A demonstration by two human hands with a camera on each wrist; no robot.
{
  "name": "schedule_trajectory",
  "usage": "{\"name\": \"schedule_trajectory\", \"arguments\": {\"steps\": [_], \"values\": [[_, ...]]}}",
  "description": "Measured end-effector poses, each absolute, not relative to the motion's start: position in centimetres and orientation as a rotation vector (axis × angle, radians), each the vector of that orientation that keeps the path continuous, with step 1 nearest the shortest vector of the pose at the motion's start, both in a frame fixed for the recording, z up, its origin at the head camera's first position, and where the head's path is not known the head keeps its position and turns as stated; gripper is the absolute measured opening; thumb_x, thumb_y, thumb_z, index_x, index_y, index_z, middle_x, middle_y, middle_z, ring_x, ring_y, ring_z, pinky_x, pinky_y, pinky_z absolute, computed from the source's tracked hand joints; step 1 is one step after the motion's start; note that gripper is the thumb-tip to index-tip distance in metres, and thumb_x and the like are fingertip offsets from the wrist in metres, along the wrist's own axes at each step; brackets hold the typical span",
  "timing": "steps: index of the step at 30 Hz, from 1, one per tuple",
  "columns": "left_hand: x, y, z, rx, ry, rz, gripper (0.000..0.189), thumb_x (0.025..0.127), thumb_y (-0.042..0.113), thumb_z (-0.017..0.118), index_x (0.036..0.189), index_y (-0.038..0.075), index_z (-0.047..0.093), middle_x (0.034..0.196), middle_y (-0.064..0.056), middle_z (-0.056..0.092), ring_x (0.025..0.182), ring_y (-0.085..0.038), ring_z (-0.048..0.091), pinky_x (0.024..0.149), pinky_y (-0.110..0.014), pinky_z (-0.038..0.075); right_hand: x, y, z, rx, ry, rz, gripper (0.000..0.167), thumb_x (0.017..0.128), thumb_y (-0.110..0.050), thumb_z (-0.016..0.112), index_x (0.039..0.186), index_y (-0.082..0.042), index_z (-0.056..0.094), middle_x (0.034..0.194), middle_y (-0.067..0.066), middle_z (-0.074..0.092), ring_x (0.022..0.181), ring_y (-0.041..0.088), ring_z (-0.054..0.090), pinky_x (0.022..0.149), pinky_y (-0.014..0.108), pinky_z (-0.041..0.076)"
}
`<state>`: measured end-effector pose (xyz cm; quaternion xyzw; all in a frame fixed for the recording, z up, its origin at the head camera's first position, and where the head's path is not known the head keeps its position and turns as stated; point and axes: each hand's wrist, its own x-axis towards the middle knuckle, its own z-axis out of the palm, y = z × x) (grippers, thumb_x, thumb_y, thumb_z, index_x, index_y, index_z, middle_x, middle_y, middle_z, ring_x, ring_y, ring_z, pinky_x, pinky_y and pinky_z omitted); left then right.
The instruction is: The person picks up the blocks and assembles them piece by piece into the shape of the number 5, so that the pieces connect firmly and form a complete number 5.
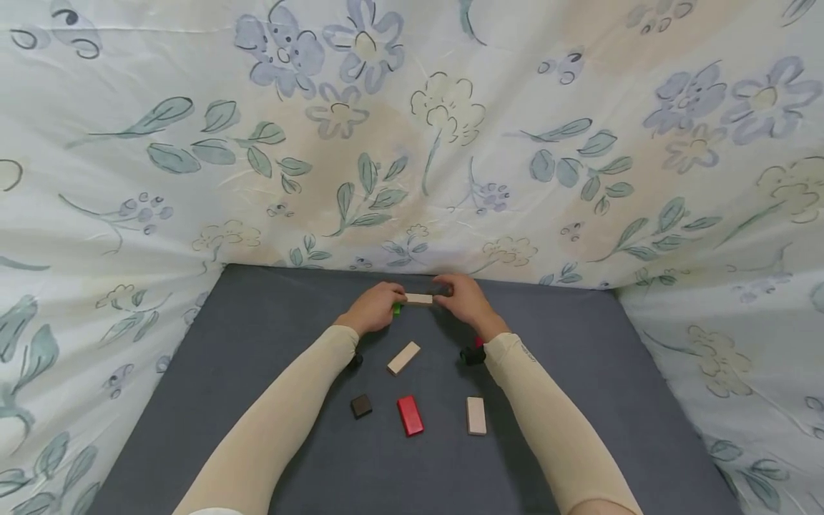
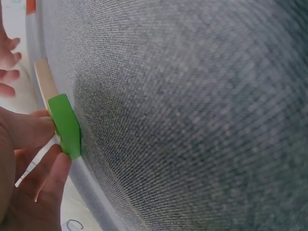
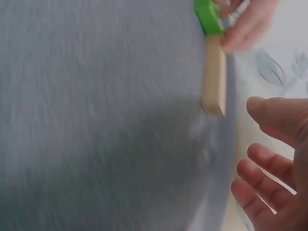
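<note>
My left hand [image 1: 375, 309] pinches a green block [image 2: 66, 126] between thumb and fingers at the far side of the table. A light wooden block [image 1: 419, 299] lies lengthwise against the green block's end, as the right wrist view also shows. Near the wooden block's other end is my right hand [image 1: 468, 304]. Its fingers [image 3: 267, 159] are spread and relaxed, holding nothing, with a gap between them and the wooden block in the right wrist view. In the head view, the left hand hides most of the green block.
Nearer on the dark grey table [image 1: 270, 322] lie a slanted wooden block [image 1: 403, 357], a dark brown block [image 1: 361, 406], a red block [image 1: 410, 415] and a pale wooden block [image 1: 476, 415]. A red piece [image 1: 479, 342] is partly hidden beside the right wrist. Floral cloth [image 1: 412, 143] rises behind.
</note>
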<state>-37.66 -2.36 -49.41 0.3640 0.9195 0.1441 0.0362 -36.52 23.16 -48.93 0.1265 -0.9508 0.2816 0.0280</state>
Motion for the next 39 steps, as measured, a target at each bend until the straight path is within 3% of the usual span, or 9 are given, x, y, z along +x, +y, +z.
{"name": "schedule_trajectory", "arguments": {"steps": [7,17,22,28,39], "values": [[-37.3,-1.9,-49.8,1.092,2.848,0.420,0.039,0.108,-0.001,0.059,0.144,0.009,0.071,0.151,-0.008,0.060,0.140,-0.030,0.055,0.116,-0.044,0.044,-35.6,27.2,-47.7,0.306,-2.908,0.875,0.045,0.102,-0.018,0.079,0.144,-0.006,0.070,0.137,0.019,0.066,0.114,0.038,0.064,0.094,0.055,0.051],[-37.3,-2.0,-49.8,1.089,2.849,0.406,0.040,0.107,-0.002,0.059,0.145,0.008,0.070,0.152,-0.009,0.059,0.142,-0.031,0.053,0.118,-0.045,0.042,-34.3,31.8,-47.7,0.280,-2.969,0.865,0.041,0.100,-0.012,0.080,0.138,-0.002,0.072,0.129,0.023,0.067,0.105,0.036,0.061,0.089,0.054,0.051],[-37.2,-2.0,-49.5,1.082,2.850,0.403,0.041,0.106,-0.002,0.060,0.145,0.007,0.070,0.152,-0.010,0.059,0.143,-0.031,0.052,0.119,-0.045,0.041,-34.0,32.7,-48.3,0.256,-3.077,0.872,0.040,0.099,-0.009,0.078,0.138,-0.004,0.073,0.126,0.020,0.067,0.102,0.035,0.061,0.085,0.051,0.053],[-37.3,-2.0,-49.5,1.068,2.850,0.388,0.042,0.107,-0.001,0.060,0.146,0.008,0.069,0.153,-0.008,0.058,0.143,-0.030,0.052,0.119,-0.044,0.041,-33.8,33.1,-49.1,0.213,-3.122,0.933,0.039,0.099,-0.014,0.079,0.137,-0.010,0.074,0.126,0.016,0.069,0.103,0.032,0.063,0.090,0.051,0.054],[-37.6,-2.1,-49.8,1.051,2.862,0.374,0.043,0.106,-0.001,0.061,0.146,0.010,0.070,0.153,-0.006,0.059,0.142,-0.028,0.053,0.119,-0.043,0.041,-33.9,33.4,-49.5,0.275,-3.114,0.991,0.041,0.096,-0.010,0.081,0.136,-0.005,0.074,0.118,0.015,0.071,0.099,0.031,0.062,0.089,0.048,0.053]]}}
